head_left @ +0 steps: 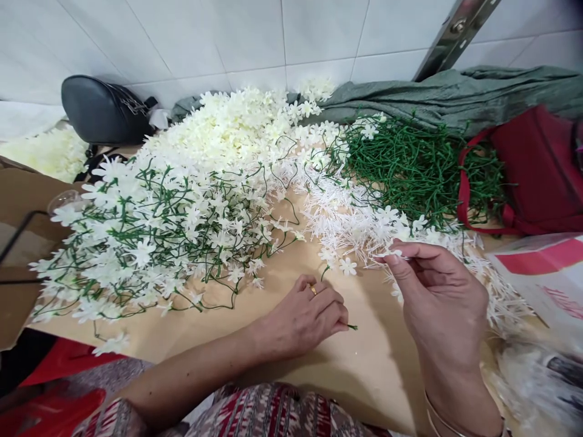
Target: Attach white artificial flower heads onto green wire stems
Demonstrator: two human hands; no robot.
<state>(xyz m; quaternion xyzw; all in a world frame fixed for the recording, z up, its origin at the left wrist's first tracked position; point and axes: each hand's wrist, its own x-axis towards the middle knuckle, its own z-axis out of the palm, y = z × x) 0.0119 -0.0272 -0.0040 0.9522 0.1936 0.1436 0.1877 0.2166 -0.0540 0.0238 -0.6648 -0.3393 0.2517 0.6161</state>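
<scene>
My left hand (308, 317) rests on the brown cardboard sheet (364, 370), its fingers curled round a thin green stem (351, 327) whose tip pokes out to the right. One white flower (348, 266) lies just above that hand. My right hand (435, 291) is raised over the sheet and pinches a small white plastic flower piece (392, 253) between thumb and fingers. Right behind it lies a heap of loose white flower pieces (350, 212). A pile of bare green stems (410, 164) sits further back.
Finished white flowers on green stems (150, 237) are heaped at the left, with cream petals (237, 127) behind them. A black bag (102, 109) leans on the tiled wall, a red bag (537, 170) lies at the right, a green cloth (455, 97) at the back.
</scene>
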